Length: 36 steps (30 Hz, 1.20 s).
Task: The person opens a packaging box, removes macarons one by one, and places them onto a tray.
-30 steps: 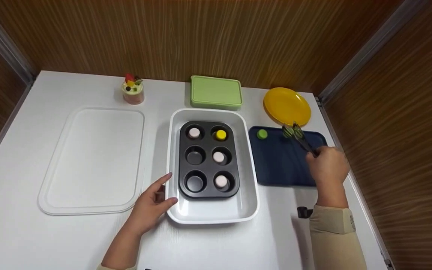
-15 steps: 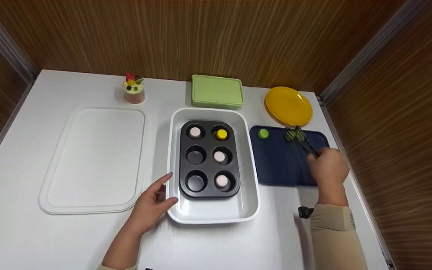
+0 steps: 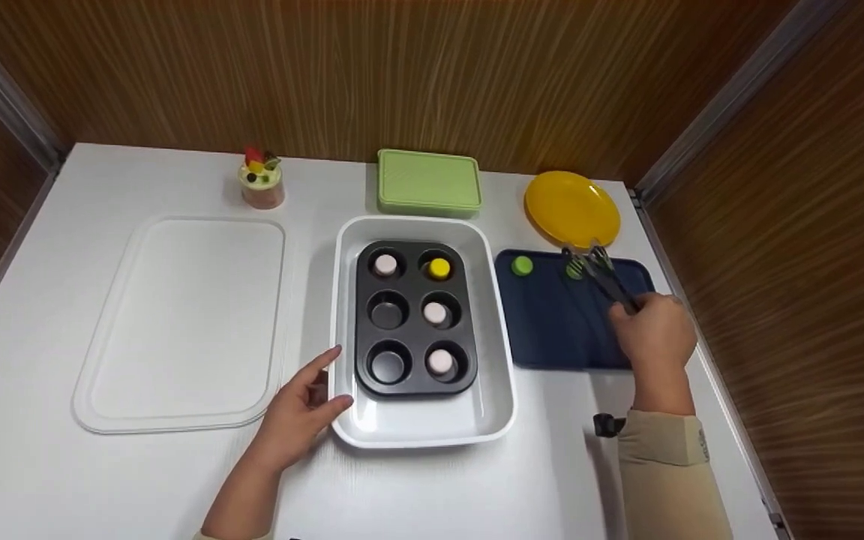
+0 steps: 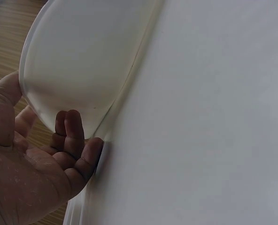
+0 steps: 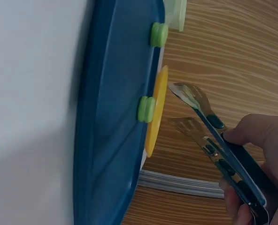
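My left hand holds the left rim of a white tub, thumb over the edge. A dark muffin tin lies inside, with pale pink macarons and a yellow macaron in some cups. My right hand grips a pair of metal tongs with dark handles. Their ends stand spread, nothing between them, above a navy tray. On its far side sit two green macarons, one at the left corner and one below the tongs.
At the left lies a flat white lid. Along the back are a dessert cup, a light green box and a yellow plate behind the navy tray. Wooden panels enclose the table.
The tongs' ends have spread wider over the green macaron, with the right hand almost in place. My left hand has stayed on the tub's rim.
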Tool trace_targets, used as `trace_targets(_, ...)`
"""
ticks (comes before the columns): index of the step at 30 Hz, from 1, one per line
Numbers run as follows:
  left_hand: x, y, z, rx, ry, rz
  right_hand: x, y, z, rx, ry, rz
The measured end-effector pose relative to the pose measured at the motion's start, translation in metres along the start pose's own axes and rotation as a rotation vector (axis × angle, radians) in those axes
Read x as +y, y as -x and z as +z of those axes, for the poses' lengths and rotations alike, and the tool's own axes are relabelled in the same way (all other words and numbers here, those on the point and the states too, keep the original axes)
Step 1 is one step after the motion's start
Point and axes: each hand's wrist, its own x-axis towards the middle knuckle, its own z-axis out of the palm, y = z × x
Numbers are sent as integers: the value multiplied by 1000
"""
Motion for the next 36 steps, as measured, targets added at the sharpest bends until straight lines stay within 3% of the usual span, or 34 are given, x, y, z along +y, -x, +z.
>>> trace_targets(9,0,-1,1,-6,1,-5,-21,9,-3,67,-58,-60)
trace_targets(19,0,-1,2,-11,3,-3,-59,19,-14,110,-87,-120)
trace_targets(26,1,-1,1,-14,-10,-11,-86,24,-18,183,-134,-219)
trace_targets(36,0,1,0,-8,4,-6,-132,30,-13,212,-195,-368)
